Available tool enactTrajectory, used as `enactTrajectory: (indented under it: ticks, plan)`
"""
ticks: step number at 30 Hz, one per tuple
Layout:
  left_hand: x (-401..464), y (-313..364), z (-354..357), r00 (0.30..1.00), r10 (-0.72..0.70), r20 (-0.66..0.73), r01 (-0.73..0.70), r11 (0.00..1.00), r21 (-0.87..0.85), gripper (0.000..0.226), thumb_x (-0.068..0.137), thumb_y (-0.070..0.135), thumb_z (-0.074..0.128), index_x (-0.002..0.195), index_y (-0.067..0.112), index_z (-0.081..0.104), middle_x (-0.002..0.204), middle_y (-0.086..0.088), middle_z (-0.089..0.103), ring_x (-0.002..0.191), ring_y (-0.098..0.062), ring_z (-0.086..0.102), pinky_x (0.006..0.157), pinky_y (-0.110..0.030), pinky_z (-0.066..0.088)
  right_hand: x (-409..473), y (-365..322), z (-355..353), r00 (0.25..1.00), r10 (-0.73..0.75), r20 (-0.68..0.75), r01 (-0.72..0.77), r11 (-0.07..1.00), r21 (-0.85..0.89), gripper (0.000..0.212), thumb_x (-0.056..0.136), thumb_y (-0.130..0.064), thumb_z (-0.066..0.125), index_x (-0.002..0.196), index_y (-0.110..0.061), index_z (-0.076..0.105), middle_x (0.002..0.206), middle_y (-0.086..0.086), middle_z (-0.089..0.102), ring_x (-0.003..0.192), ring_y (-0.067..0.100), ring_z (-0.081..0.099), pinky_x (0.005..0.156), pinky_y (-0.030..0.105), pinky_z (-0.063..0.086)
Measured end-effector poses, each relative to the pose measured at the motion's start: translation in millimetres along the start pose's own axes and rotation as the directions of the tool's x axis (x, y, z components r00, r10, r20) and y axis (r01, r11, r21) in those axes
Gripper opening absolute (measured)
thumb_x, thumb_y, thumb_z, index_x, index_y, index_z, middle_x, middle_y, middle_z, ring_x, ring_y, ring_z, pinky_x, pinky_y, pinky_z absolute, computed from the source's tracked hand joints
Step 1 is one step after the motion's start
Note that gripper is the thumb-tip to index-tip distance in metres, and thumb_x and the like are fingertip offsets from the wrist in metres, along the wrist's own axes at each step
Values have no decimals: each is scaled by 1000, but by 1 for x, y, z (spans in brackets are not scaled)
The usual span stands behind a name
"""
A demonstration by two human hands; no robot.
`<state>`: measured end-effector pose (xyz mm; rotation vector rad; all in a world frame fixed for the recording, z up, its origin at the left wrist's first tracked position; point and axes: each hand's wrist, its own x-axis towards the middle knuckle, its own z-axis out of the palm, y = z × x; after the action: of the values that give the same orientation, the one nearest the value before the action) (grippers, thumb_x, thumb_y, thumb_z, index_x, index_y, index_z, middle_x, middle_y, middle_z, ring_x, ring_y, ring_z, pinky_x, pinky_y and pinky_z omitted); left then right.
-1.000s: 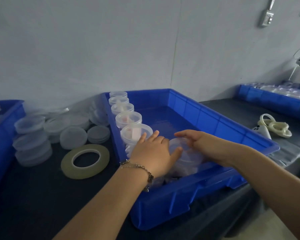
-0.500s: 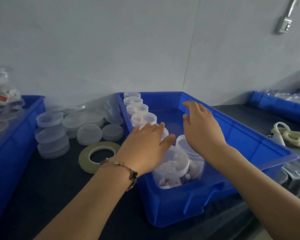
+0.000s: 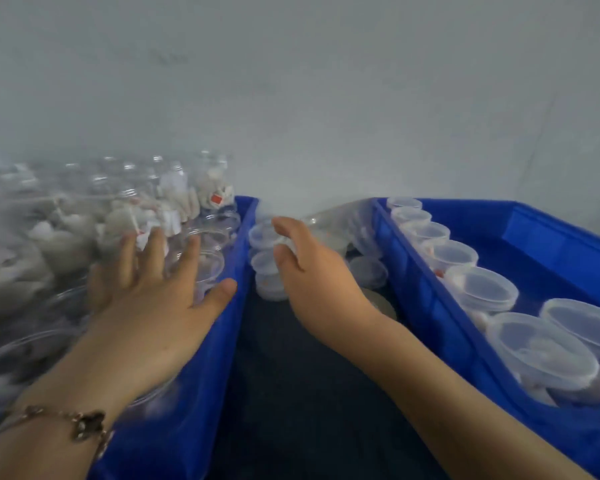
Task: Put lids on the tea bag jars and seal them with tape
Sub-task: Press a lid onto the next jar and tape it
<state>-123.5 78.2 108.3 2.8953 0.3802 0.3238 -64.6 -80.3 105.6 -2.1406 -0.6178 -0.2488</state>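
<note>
Both hands have swung left: left hand (image 3: 153,306) spread open over the left bin (image 3: 222,334); right hand (image 3: 312,271), fingers loosely curled and empty, over the dark surface (image 3: 291,393) by the grey wall (image 3: 326,98).

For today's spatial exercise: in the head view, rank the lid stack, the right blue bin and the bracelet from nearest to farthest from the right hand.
1. Lid stack: at the right hand's fingers.
2. Right blue bin: to its right.
3. Bracelet: far left, on the other wrist.

Left hand (image 3: 153,306) spread flat over open jars of tea bags (image 3: 187,202) in left blue bin (image 3: 236,258). Right hand (image 3: 312,271) reaches stacked lids (image 3: 267,261) between bins, fingers curled, contact unclear. Lidded jars (image 3: 482,289) line right blue bin (image 3: 430,306).
</note>
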Motion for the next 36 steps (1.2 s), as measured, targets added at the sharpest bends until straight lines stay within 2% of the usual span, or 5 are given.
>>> enactTrajectory:
  ticks: [5,10,24,30,36]
  plan:
    - [-4,-54,1,991,-104,-85,96,991,-97,89,65,78,-1,140,41,-32,140,10,-49,129,-14,-44,112,-44,-16,15,-20,60,992,6,129,-27,987,161,42,101,-29,38,143,-29,32,106,-11,53,67,-25,46,57,-4,36]
    - [-3,-84,3,964,-227,-142,163,918,-360,97,79,72,32,144,32,-28,146,15,-41,136,-8,-33,114,-40,-6,35,-36,101,978,2,207,-49,974,223,49,100,-35,39,146,-33,23,84,-24,47,72,-40,30,50,-5,35]
    - [106,-97,1,932,-349,100,272,489,-829,107,78,54,67,151,13,1,152,-10,27,118,-18,48,96,-29,42,131,-55,151,959,81,271,-155,952,263,83,88,-16,63,148,-17,6,144,8,38,121,20,47,82,18,40]
    - [99,-92,-6,903,-409,-132,111,518,-848,27,77,43,67,80,17,57,65,6,60,56,-3,57,44,-17,40,131,-67,155,964,82,254,-176,910,375,71,88,-16,60,147,-14,21,115,0,56,95,15,59,67,18,50]
    - [43,-50,-17,879,-330,-345,-119,548,-828,60,54,61,69,99,24,58,98,3,63,81,-3,63,62,-19,47,60,-67,103,981,-187,-51,188,855,483,45,79,-13,61,117,-35,51,94,-18,67,88,0,65,76,21,55]
